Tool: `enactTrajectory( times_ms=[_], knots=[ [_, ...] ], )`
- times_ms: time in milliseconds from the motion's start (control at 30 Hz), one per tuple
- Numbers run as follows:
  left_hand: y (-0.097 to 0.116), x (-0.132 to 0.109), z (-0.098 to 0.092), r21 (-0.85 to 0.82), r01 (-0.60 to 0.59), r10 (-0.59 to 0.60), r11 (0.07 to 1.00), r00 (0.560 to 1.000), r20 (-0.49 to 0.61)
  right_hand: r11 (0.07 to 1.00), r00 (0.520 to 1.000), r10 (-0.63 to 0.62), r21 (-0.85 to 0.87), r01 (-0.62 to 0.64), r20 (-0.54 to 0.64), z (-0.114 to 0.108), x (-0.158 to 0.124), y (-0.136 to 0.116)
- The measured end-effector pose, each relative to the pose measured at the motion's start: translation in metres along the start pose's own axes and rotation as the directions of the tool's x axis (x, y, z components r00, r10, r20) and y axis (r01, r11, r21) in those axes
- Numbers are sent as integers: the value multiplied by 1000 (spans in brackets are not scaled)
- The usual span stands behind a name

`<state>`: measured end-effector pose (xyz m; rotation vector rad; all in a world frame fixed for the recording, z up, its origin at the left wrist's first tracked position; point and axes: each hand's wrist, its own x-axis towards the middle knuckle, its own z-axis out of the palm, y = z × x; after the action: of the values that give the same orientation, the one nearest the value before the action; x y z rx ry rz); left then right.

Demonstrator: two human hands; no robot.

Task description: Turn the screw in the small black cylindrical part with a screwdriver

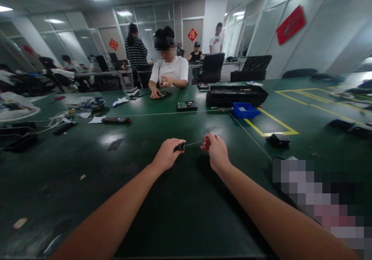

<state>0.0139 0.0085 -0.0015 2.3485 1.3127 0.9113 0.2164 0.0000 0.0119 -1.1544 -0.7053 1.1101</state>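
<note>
My left hand (166, 154) grips a round black handle (181, 147) while, apart from it, my right hand (217, 151) seemingly pinches its thin silver metal rod (193, 143), maybe for steadiness.

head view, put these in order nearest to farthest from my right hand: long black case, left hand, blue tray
From the right hand:
1. Left hand: just to its left, holding a dark round object.
2. Blue tray: farther ahead, to the right.
3. Long black case: behind the tray.
</note>
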Motion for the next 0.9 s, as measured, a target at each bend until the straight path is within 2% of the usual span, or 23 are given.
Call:
enactTrajectory(
  times_ms=[133, 233, 400, 500, 567, 633, 733, 900],
  knots=[
    [-2, -2, 3, -18, 47, -46, 999, 998, 34, 971, 984, -180, -161, 179, 13, 0, -3, 1],
    [3, -2, 0, -52, 64, -64, 997, 998, 14, 926, 957, -288, -242, 288, 39, -1, -5, 0],
    [18, -3, -10, -153, 142, -152, 978, 987, -55, 900, 945, -319, -289, 327, 76, -5, -8, -5],
    [28, -1, -19, -198, 229, -239, 953, 971, -28, 897, 942, -326, -289, 334, 76, -5, -9, -8],
    [33, 0, -25, -169, 272, -274, 947, 962, 14, 896, 938, -338, -281, 344, 70, -3, -10, -9],
    [37, 3, -27, -109, 251, -246, 962, 967, 60, 894, 933, -353, -269, 359, 71, -2, -11, -10],
    [38, 9, -22, -27, 149, -143, 989, 978, 155, 886, 921, -381, -252, 390, 83, -1, -12, -11],
    [35, 18, -3, 122, -24, -15, 992, 951, 309, 879, 914, -395, -249, 406, 95, -2, -14, -13]
  ],
)
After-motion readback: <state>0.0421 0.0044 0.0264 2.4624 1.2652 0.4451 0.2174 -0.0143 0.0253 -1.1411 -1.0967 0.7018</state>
